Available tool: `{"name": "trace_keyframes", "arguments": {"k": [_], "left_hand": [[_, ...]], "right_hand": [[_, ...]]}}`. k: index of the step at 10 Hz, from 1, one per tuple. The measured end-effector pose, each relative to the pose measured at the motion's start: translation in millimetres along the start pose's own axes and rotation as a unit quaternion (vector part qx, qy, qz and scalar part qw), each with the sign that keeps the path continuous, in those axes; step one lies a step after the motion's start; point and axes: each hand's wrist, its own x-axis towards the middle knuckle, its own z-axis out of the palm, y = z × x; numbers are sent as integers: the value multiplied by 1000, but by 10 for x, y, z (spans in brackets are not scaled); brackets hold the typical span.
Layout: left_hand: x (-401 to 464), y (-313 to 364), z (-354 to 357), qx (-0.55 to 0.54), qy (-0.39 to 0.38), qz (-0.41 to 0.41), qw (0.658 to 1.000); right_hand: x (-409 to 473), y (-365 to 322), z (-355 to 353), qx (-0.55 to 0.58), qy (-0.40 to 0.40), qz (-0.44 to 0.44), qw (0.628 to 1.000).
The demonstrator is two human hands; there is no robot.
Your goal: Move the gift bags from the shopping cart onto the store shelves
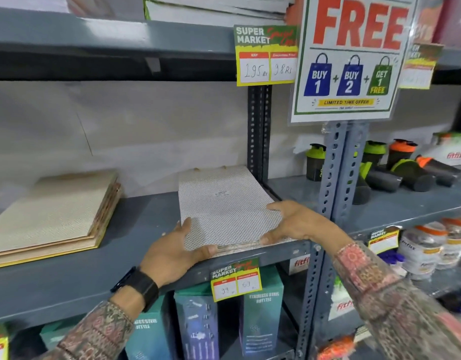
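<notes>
Grey shelf (135, 229) bears dotted gift bags (224, 206), left hand (172, 253) and right hand (297, 222) clamped on their corners.

Both hands, left (172, 252) and right (293, 222), grip a flat stack of dotted gift bags (224, 206) on the grey shelf (135, 224).

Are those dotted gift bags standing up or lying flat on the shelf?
Lying flat. The dotted gift bags form a folded stack on the grey shelf, held by left hand and right hand.
</notes>
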Motion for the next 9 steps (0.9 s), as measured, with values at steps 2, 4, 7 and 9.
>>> {"name": "trace_keyframes", "arguments": {"k": [2,4,7,9], "left_hand": [[125,83,-125,-350,-4,-4,937],[158,233,-72,-525,15,-27,851],[-94,186,-386,-454,17,-60,889],[-754,-337,-1133,-173,242,25,954]], "right_hand": [[83,-112,-93,221,41,44,973],[224,-156,-51,205,73,100,971],[-15,-322,69,39,149,42,987],[-399,-1258,748,-123,313,-193,922]]}}
